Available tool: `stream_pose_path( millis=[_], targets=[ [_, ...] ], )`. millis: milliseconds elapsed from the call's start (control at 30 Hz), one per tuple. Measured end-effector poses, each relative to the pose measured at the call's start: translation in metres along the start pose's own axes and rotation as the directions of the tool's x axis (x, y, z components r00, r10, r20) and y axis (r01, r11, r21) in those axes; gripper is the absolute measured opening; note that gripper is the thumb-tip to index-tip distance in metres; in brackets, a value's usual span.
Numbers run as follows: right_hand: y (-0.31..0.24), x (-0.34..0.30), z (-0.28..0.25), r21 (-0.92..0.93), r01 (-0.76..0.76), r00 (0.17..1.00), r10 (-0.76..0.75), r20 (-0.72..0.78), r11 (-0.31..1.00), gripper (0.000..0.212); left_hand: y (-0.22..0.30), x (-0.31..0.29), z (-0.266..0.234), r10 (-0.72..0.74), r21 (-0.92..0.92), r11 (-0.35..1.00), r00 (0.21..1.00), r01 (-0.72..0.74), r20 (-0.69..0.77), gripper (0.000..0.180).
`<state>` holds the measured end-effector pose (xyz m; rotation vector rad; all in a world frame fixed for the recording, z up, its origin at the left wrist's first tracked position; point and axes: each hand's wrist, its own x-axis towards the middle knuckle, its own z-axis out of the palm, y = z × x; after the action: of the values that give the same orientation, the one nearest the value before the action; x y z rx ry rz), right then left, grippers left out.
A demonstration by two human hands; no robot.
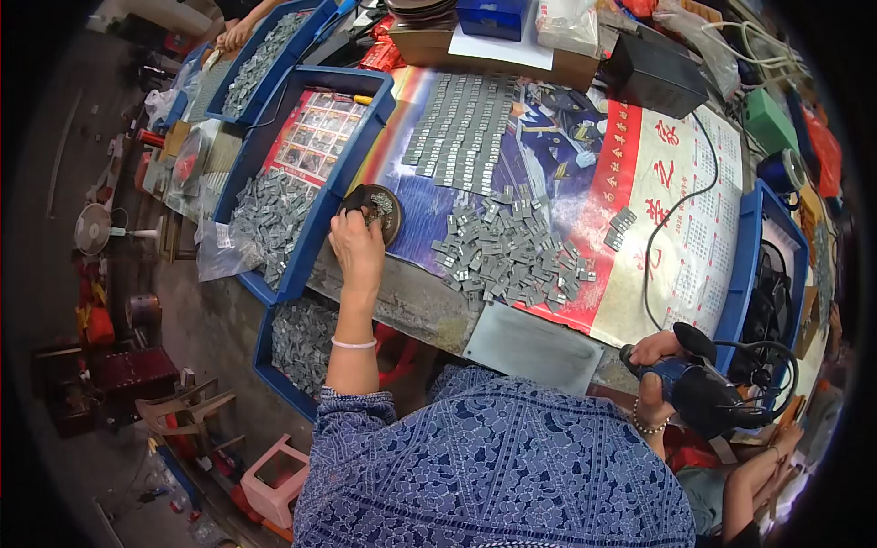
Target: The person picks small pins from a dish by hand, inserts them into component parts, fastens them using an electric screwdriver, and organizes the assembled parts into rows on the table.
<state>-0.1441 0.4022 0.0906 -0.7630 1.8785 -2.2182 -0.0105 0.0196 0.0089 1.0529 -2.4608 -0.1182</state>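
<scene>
The left hand (357,245) reaches up the frame from a straight forearm, its fingers (365,219) curled down into a small dark dish (390,222) just left of centre, pinching at the small metal bits in it; what they grip cannot be told. The right hand (654,374), low at the right, is wrapped shut around a dark power tool (708,393) whose long axis runs from the hand toward the lower right, its cable (667,219) looping up the frame. The worktop (530,342) is covered with printed posters and carries a loose heap of grey metal pieces (507,256) at centre and neat rows of pieces (461,128) above it. Blue trays (311,237) of more pieces stand along the left, above a cluttered floor (137,402).
</scene>
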Motion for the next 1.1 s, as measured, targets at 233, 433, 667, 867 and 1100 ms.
stream_pose_path(
  millis=[233, 433, 667, 867, 1100],
  targets=[
    [0.001, 0.0, -0.006, -0.008, 0.01, 1.0, -0.01, -0.005, 1.0, 0.065, -0.012, 0.006, 0.014, -0.039, 0.021, 0.999, 0.996, 0.037, 0.082, 0.01],
    [0.002, 0.001, -0.01, -0.022, -0.029, 0.999, 0.03, 0.025, 0.999, 0.066, -0.014, 0.007, 0.014, -0.002, 0.02, 1.0, 0.995, -0.001, 0.104, 0.012],
    [-0.003, 0.002, -0.006, 0.009, -0.113, 0.992, 0.113, -0.052, 0.994, 0.046, -0.018, 0.011, 0.012, 0.011, -0.2, 0.98, 0.999, -0.019, -0.039, 0.013],
    [0.006, -0.002, -0.011, 0.031, -0.047, 0.999, 0.047, 0.021, 0.998, 0.063, -0.015, 0.015, -0.003, -0.33, -0.521, 0.779, 0.935, 0.348, 0.13, 0.012],
    [0.008, -0.003, -0.011, -0.002, -0.08, 0.997, 0.08, -0.002, 0.997, 0.064, -0.025, 0.016, -0.009, -0.323, -0.895, 0.152, 0.877, 0.42, 0.356, 0.009]
  ],
)
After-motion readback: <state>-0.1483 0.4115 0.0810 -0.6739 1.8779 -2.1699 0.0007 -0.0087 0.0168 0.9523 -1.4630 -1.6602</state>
